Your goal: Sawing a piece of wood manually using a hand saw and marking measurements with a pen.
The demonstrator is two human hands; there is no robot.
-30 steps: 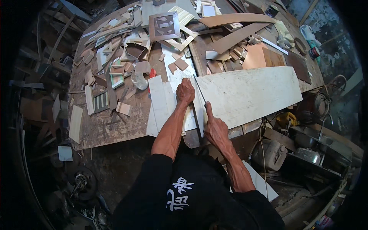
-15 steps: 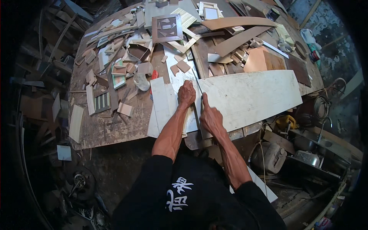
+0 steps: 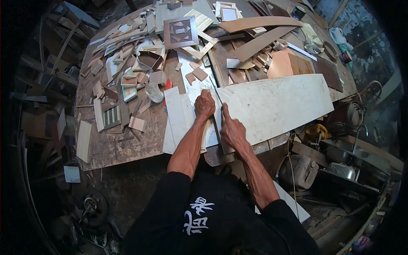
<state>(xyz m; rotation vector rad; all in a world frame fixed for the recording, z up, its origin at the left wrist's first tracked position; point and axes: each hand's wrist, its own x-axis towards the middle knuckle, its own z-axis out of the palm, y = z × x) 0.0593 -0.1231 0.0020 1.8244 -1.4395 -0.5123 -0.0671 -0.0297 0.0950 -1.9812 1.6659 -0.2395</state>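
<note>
On shirt [image 3: 238, 212], white characters [image 3: 202, 207], hand [image 3: 233, 131] gripping tool [image 3: 217, 91]

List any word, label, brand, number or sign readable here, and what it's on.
White brush-style characters on the black garment: large, not copied out here.
Dark can, top right: markings too small to read.
Red-and-dark can, right: too small to read.
Coloured package, lower right: too blurred to read.

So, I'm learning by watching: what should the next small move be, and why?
Probably a short stroke of the thin tool near the left end of the white board: the right hand grips it, index finger stretched along it, and the left hand sits closed beside it.
</note>
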